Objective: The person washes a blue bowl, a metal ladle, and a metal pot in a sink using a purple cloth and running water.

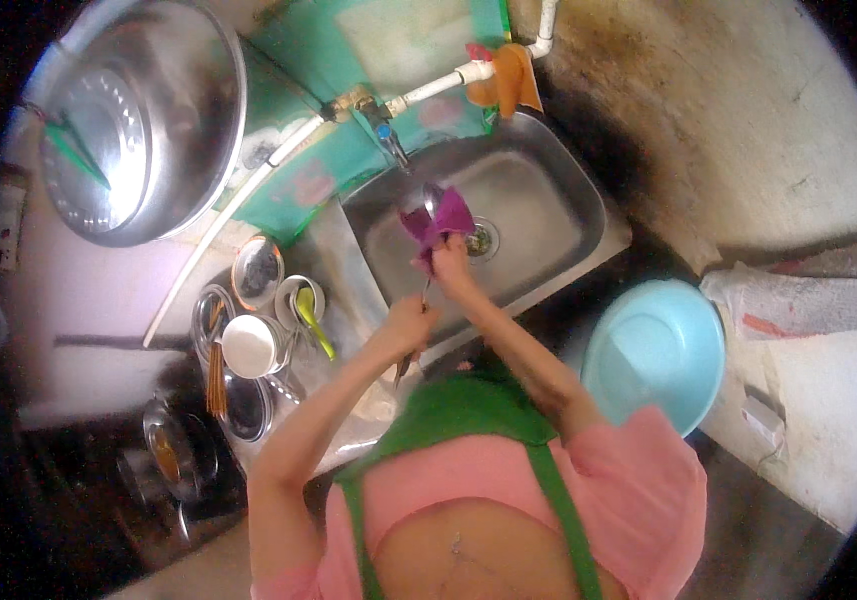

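Over the steel sink (pixel 549 190) I hold a metal ladle (pixel 434 195) whose round bowl points toward the tap. My left hand (pixel 412 325) is closed around its handle, the handle's dark end sticking out below the fist near my apron. Higher up, my right hand (pixel 451 264) grips a purple cloth (pixel 454 213) that is wrapped around the ladle just below the bowl. The cloth partly covers the bowl and neck. Behind the bowl is the tap (pixel 394 145) with a blue mark; whether water runs cannot be made out.
Left of the sink stand a white mug (pixel 251 346), a cup with a green spoon (pixel 309 305), chopsticks (pixel 216 380) and lidded dishes. A big steel basin (pixel 199 120) hangs upper left. A light-blue plastic basin (pixel 664 350) is at right. Orange gloves (pixel 514 80) hang over the pipe.
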Available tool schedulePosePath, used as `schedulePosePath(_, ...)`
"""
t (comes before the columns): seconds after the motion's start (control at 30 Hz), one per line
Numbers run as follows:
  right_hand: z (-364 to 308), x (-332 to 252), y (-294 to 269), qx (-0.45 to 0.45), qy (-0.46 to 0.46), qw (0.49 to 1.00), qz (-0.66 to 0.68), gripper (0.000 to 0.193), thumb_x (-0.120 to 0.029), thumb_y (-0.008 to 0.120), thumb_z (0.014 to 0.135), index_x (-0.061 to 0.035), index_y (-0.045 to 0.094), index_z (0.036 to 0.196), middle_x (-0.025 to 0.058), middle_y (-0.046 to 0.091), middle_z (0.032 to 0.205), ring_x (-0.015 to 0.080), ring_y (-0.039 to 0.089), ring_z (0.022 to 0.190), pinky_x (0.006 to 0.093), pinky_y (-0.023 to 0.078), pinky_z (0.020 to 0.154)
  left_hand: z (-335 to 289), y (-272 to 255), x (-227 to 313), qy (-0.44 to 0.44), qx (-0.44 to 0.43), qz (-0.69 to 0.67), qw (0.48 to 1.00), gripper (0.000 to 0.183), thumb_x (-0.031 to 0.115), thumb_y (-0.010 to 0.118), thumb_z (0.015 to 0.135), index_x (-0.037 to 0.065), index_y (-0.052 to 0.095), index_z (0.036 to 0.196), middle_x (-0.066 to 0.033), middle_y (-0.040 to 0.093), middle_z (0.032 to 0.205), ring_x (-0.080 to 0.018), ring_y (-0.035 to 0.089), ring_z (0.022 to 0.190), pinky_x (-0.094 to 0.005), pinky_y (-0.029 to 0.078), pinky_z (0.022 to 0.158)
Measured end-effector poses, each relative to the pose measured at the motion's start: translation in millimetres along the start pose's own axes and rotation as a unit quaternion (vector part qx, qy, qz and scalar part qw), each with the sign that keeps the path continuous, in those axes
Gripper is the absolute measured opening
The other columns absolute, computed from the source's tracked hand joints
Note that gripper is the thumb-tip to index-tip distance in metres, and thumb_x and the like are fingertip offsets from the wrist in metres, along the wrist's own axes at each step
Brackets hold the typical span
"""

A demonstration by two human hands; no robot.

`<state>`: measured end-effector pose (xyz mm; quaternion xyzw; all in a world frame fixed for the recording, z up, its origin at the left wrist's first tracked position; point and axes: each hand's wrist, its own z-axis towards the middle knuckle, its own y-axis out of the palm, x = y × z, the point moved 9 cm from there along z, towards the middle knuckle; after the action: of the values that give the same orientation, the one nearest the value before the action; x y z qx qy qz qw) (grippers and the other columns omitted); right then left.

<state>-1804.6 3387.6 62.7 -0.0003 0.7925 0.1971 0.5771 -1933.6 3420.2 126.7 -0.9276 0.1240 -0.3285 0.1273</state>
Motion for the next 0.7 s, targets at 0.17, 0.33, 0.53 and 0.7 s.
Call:
schedulePosePath(0.17,-15.4,46.0,6.9,-0.039,0.044,0.995,0.082,0.021,-0.014,0.046,0.082,0.001,0.052,0.096,0.0111,0.058,0.082,0.021,0.06,0.069,0.0327,0.049,0.056,0.3,-1.9,40.3,0.229,0.195,0.28,0.912,0.024,0.009,0.049,0.075,-0.005,0.044,0.094,-0.0233,0.057,0.075,-0.0413,0.056,0.075,-0.0468,0.045,0.068)
schedulePosePath(0.33,-65.7,31.3,16.8,0.01,0.117,0.992,0.052,0.02,-0.012,0.045,0.081,0.0003,0.054,0.093,0.0072,0.056,0.081,0.0161,0.055,0.07,0.0312,0.045,0.058,1.9,-29.0,25.1,0.265,0.306,0.362,0.84,0.024,0.008,0.053,0.074,-0.003,0.045,0.094,-0.0194,0.057,0.078,-0.0379,0.057,0.07,-0.0448,0.046,0.064)
schedulePosePath(0.53,-51.9,27.3,-5.3,0.035,0.123,0.99,0.058,0.023,-0.021,0.047,0.084,-0.0007,0.056,0.092,0.0095,0.059,0.088,0.0197,0.055,0.078,0.036,0.044,0.069,6.3,8.1,-5.9,0.066,-0.13,-0.343,0.928,0.016,0.01,0.056,0.077,0.007,0.044,0.086,-0.0044,0.048,0.063,-0.0155,0.046,0.043,-0.0276,0.034,0.037)
schedulePosePath(0.7,-73.7,30.6,11.0,-0.101,0.158,0.979,0.083,0.028,-0.024,0.045,0.086,-0.0021,0.054,0.1,0.0079,0.058,0.094,0.0174,0.055,0.085,0.0355,0.044,0.073,1.4,18.1,-16.1,0.003,-0.109,-0.343,0.933,0.015,0.009,0.053,0.08,0.009,0.038,0.077,0.0006,0.036,0.053,-0.008,0.028,0.036,-0.0242,0.016,0.033)
